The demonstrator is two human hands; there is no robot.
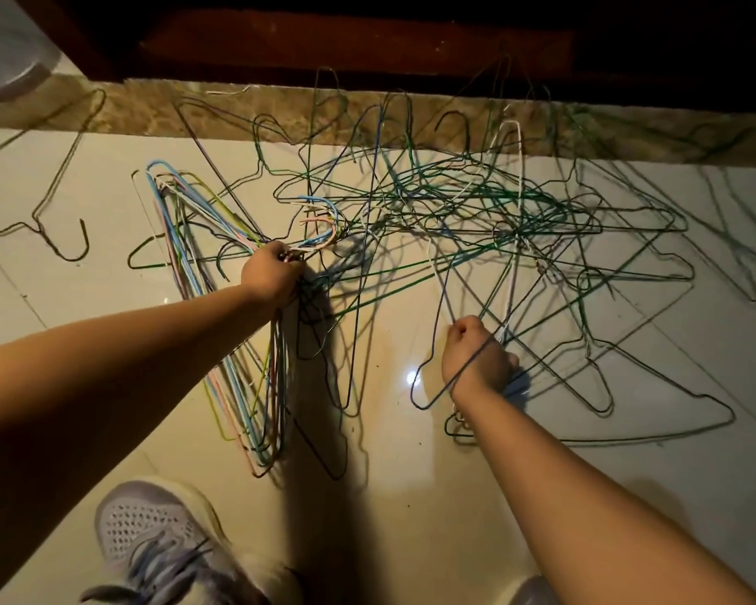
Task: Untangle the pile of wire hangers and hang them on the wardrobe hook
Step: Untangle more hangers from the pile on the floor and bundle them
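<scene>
A tangled pile of wire hangers [489, 211], mostly green and dark, spreads over the pale tiled floor [84, 203]. My left hand [271, 275] grips the necks of a gathered bunch of coloured hangers [245, 386], blue, pink and yellow-green, whose hooks point away from me. My right hand [476, 360] is curled in a fist around wires at the pile's near edge. A dark blue hanger [433, 342] loops over that wrist. No wardrobe hook is in view.
A lone dark hanger [62, 181] lies apart at the left. A brown marble sill [149, 107] and dark wooden furniture base [367, 41] run along the far side. My white shoe [158, 534] stands at bottom left. A white object [5, 54] sits at top left.
</scene>
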